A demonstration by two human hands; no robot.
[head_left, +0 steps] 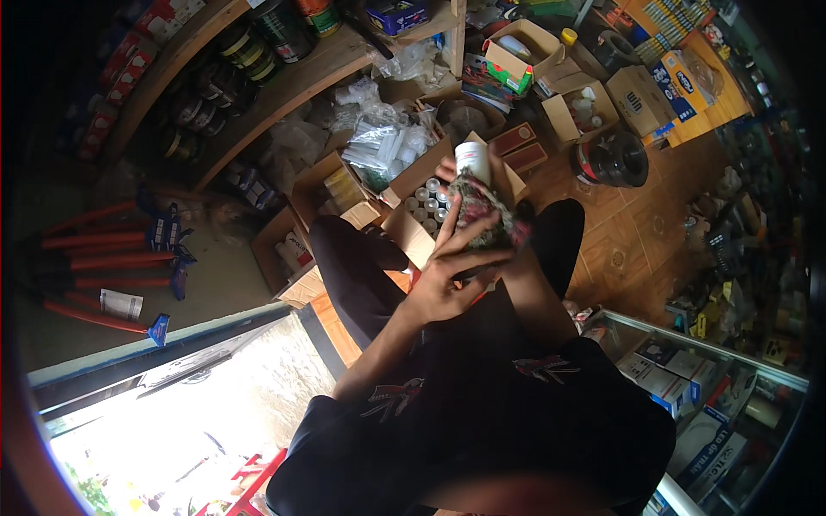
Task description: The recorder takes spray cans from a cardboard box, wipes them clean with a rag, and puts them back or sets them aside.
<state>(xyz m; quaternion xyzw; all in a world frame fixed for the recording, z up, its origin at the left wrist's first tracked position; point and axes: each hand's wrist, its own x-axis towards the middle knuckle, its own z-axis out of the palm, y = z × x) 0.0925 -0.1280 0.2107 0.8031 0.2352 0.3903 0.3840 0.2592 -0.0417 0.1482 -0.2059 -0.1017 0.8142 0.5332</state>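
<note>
A white cylindrical container (471, 156) stands up out of a patterned green and dark red cloth (492, 217) in front of me. My left hand (447, 268) is on the near part of the cloth, its fingers pressed across it. My right hand (447, 172) is partly hidden behind the cloth and grips the container, with fingertips showing at its left side. Just beyond my hands is an open cardboard box (404, 230) holding several upright cans (430, 198).
Boxes with plastic-wrapped items (387, 142) and wooden shelves (310, 56) stand ahead. Orange-handled tools (112, 258) lie left. A black coil (611, 163) sits on the tiled floor (624, 249). A glass display case (714, 404) is right; a bright opening (172, 439) is lower left.
</note>
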